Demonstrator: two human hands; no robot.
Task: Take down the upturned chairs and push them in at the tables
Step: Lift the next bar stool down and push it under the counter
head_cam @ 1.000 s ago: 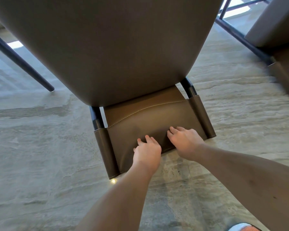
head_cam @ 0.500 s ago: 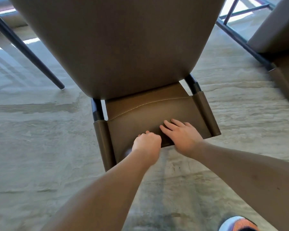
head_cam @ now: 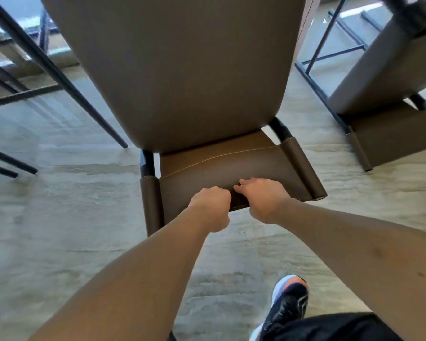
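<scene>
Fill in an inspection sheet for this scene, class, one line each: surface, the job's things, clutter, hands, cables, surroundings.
Surface: floor, pale with a veined stone look.
Job's things: upturned chair straight ahead, seat high, its backrest hanging down towards the floor; second upturned chair at the right, in the same pose.
Clutter: nothing seen.
Hands: left hand grips the backrest's lower edge, fingers curled; right hand grips the same edge right beside it.
Cables: nothing seen.
Surroundings: dark metal legs at the left; dark metal frame behind at the right; the person's shoe on the floor.
</scene>
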